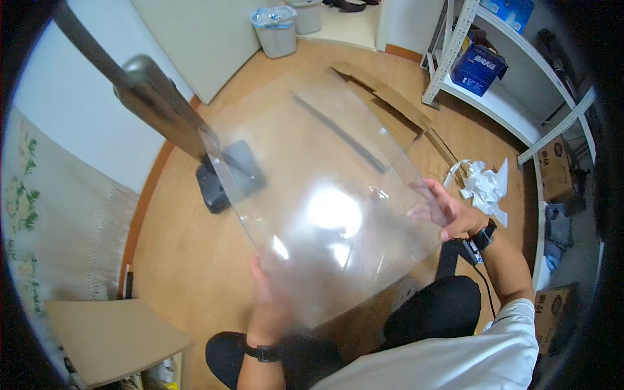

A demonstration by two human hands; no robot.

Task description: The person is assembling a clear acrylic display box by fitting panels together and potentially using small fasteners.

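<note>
white printing (489, 65) marks a blue box (473, 81). the right hand (463, 216) grips the clear sheet (305, 162); the left hand (266, 296) is blurred, its grip i cannot tell.

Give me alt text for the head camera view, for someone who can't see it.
A person's left hand and right hand hold a clear, glossy sheet by opposite sides, above a wood-toned floor. Beyond it lie brown cardboard and crumpled white material, with a white shelving unit on the right.
</note>
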